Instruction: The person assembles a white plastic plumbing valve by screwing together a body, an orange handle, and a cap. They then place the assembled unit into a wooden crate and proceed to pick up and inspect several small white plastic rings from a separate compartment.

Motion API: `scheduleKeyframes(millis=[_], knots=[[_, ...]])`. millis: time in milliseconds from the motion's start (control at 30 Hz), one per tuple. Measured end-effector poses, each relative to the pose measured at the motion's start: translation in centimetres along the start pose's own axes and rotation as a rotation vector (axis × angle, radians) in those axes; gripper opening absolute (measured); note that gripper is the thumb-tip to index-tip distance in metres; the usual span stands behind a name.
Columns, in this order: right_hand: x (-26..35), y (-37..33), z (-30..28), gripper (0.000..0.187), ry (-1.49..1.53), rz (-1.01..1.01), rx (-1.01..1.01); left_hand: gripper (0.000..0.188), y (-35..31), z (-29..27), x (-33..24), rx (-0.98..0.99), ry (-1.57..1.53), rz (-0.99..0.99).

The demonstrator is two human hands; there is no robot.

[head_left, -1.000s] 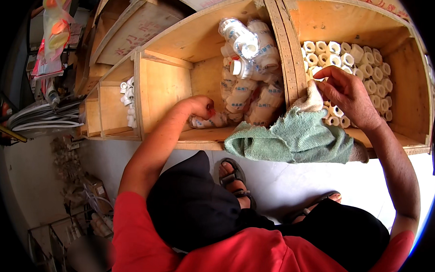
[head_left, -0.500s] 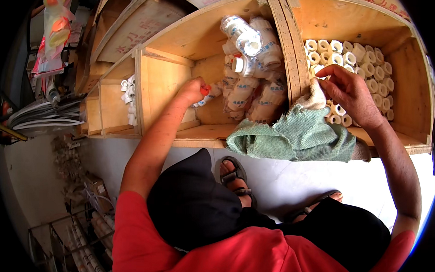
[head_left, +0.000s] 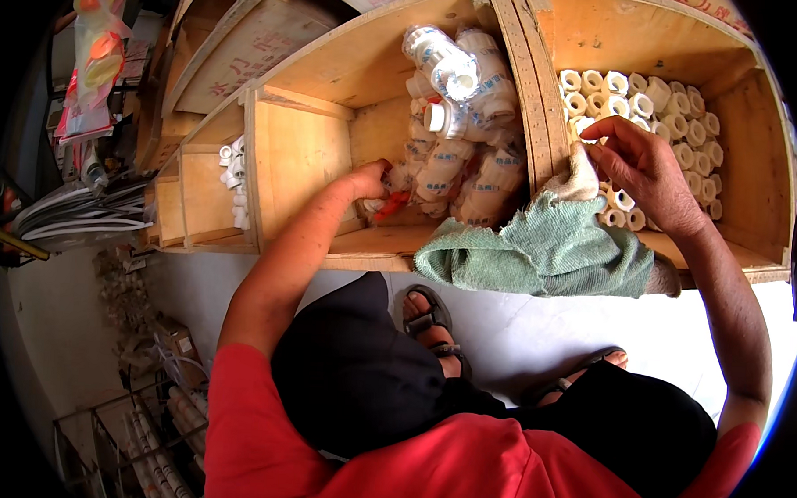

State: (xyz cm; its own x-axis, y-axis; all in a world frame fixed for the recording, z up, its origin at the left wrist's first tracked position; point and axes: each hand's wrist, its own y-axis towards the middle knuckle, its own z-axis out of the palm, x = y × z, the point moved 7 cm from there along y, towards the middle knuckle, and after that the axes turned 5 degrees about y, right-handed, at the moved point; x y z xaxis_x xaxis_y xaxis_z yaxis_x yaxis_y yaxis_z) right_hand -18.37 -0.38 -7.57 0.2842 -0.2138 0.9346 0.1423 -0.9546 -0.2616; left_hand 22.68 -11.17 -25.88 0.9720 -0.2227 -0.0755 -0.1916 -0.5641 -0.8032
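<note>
My left hand (head_left: 367, 179) reaches into the middle wooden compartment, fingers curled around a plastic-wrapped white valve; its red handle (head_left: 391, 205) shows just below the fingers. The fingertips are partly hidden. Beside it lies a heap of wrapped white valves (head_left: 441, 167). Over the front edge, by the divider, hangs a green woven sack (head_left: 539, 249) with a pale upper end. My right hand (head_left: 634, 169) pinches that pale end between thumb and forefinger, above rows of white plastic fittings (head_left: 675, 127) in the right compartment.
A wooden divider (head_left: 536, 87) separates the two compartments. Smaller white fittings (head_left: 232, 177) lie in a bin at left. Grey and white tubing (head_left: 84, 207) and a hanging bag (head_left: 96, 58) are farther left. A rack of pipes (head_left: 150, 447) stands at lower left.
My left hand has moved right and slightly down, to the heap of wrapped valves, and the red handle has moved with it. My right hand and the sack have stayed in place.
</note>
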Motion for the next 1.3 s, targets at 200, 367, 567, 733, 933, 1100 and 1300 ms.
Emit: scheduleKeyframes(millis=[200, 367, 567, 733, 933, 1100, 1300], knots=[[-0.1, 0.1, 0.0, 0.022, -0.006, 0.007, -0.005, 0.073, -0.6, 0.6, -0.9, 0.068, -0.002, -0.020], [0.0, 0.1, 0.0, 0.022, 0.002, 0.003, 0.006, 0.074, -0.4, 0.9, -1.1, 0.071, 0.083, -0.001], [0.1, 0.0, 0.1, 0.022, 0.059, -0.004, 0.002, 0.067, -1.2, 0.6, -2.2, 0.016, 0.036, 0.013], [0.1, 0.0, 0.0, 0.021, 0.053, -0.002, -0.005, 0.067, -1.3, -0.3, -2.0, 0.016, -0.001, 0.069], [0.0, 0.0, 0.0, 0.020, 0.050, -0.009, 0.004, 0.054, -2.3, -2.5, 1.0, 0.021, -0.172, 0.081], [-0.3, 0.0, -0.3, 0.019, -0.001, -0.043, -0.008, 0.048, -4.4, -4.8, 0.6, 0.046, -0.580, 0.210], [-0.5, 0.2, -0.3, 0.019, -0.017, -0.058, -0.007, 0.073, -8.0, -7.7, -2.6, 0.118, -0.724, 0.329]])
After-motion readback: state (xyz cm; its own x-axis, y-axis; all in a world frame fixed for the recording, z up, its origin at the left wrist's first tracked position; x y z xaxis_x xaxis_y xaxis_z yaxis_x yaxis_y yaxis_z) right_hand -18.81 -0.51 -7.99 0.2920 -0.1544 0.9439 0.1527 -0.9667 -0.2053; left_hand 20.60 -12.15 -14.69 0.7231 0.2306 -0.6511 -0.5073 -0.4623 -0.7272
